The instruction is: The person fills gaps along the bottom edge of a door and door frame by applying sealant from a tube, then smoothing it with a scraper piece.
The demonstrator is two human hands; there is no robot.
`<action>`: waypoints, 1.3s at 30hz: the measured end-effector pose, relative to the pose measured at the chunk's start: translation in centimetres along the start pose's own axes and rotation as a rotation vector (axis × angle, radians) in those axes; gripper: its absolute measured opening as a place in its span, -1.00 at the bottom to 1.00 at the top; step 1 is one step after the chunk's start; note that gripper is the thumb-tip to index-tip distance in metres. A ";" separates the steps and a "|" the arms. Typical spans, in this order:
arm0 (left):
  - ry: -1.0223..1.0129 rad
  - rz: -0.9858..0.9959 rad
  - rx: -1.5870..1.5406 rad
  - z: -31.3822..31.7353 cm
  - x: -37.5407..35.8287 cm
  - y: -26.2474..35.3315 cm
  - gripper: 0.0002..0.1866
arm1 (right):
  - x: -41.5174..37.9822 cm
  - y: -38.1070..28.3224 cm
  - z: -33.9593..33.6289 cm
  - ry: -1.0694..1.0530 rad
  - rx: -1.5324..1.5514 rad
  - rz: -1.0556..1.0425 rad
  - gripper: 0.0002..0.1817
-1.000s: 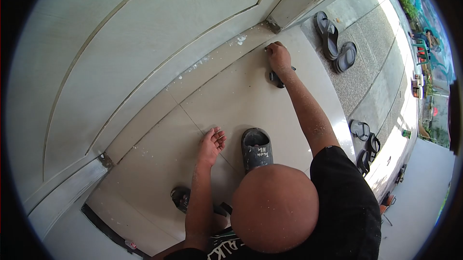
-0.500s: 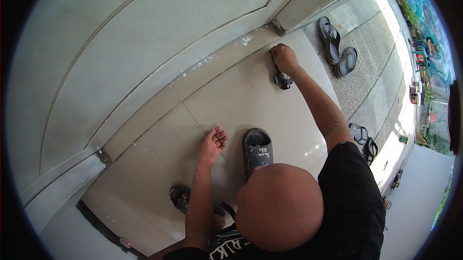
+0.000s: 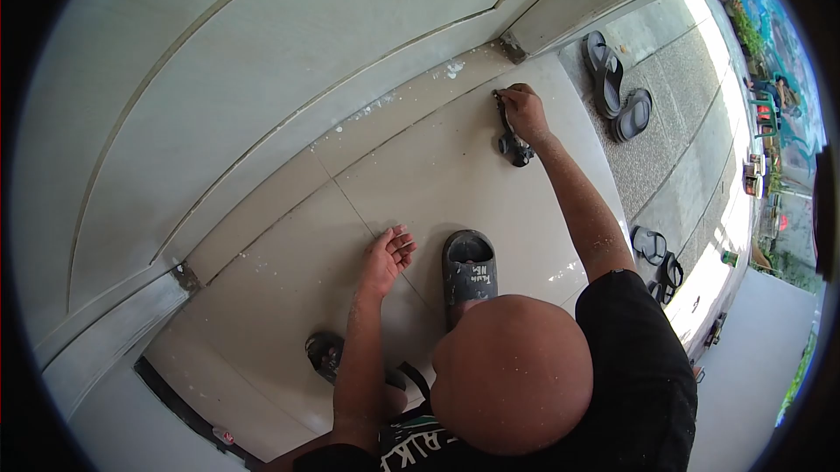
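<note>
My right hand [image 3: 523, 113] has its fingers pinched on one end of a dark tool [image 3: 514, 146], which looks like a spray gun and rests on the tiled floor [image 3: 420, 170]. Its details are too small to tell. Lower and to the left, my left hand [image 3: 388, 260] hangs over the tiles, fingers apart and slightly curled, holding nothing. Beside it a dark grey slipper [image 3: 470, 278] with white lettering is on one foot. The other slipper [image 3: 325, 355] shows by my left forearm. My bent knee [image 3: 514, 376] fills the lower middle.
A pale panelled door [image 3: 289, 78] runs along the upper left. Outside the doorway at right lie grey sandals [image 3: 604, 78], more sandals [image 3: 649, 245] and a green can [image 3: 729, 258]. A person [image 3: 783, 94] is in the far right background. A dark strip [image 3: 179, 402] edges the floor at lower left.
The fingers of my right hand have shifted on the tool's end, and more of the tool shows. The view has tilted slightly. My left hand has hardly changed.
</note>
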State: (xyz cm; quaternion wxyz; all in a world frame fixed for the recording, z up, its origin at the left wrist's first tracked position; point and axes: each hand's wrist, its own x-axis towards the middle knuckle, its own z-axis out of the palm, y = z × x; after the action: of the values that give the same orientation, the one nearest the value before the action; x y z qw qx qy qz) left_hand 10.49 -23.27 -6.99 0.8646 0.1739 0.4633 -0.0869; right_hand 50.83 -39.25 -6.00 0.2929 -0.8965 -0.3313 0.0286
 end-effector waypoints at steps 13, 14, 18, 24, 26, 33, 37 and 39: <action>-0.006 0.021 0.012 0.2 -0.2 0.1 -0.70 | 0.0 -0.7 0.3 0.009 -0.072 0.008 -0.82; -0.006 0.016 0.012 0.1 -0.2 -0.2 -0.70 | -0.5 -1.1 0.2 -0.043 -0.102 -0.006 -0.83; -0.011 0.020 0.016 0.3 -0.4 0.3 -0.70 | 0.5 -1.2 -0.8 -0.184 -0.231 -0.078 -0.84; -0.006 0.028 0.038 0.7 -0.5 0.5 -0.69 | 0.7 -1.2 0.0 -0.180 -0.316 -0.111 -0.88; 0.002 0.028 0.039 0.6 -0.7 0.3 -0.69 | 1.7 -1.1 -0.8 -0.199 -0.343 -0.125 -0.88; -0.012 0.043 0.045 0.3 -0.5 0.2 -0.69 | 1.4 -0.8 -1.0 -0.305 -0.392 -0.238 -0.87; -0.009 0.048 0.047 0.3 -0.5 0.0 -0.70 | 3.0 0.4 -0.5 -0.063 -0.291 0.103 -0.82; -0.013 0.059 0.048 0.2 -0.9 0.0 -0.70 | 2.2 0.8 -0.4 0.010 -0.225 0.080 -0.79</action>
State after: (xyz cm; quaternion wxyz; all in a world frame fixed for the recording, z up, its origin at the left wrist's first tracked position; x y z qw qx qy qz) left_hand 10.16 -23.36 -6.18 0.8653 0.2078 0.4501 -0.0735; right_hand 53.12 -38.58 -5.76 0.1908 -0.9363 -0.2950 -0.0014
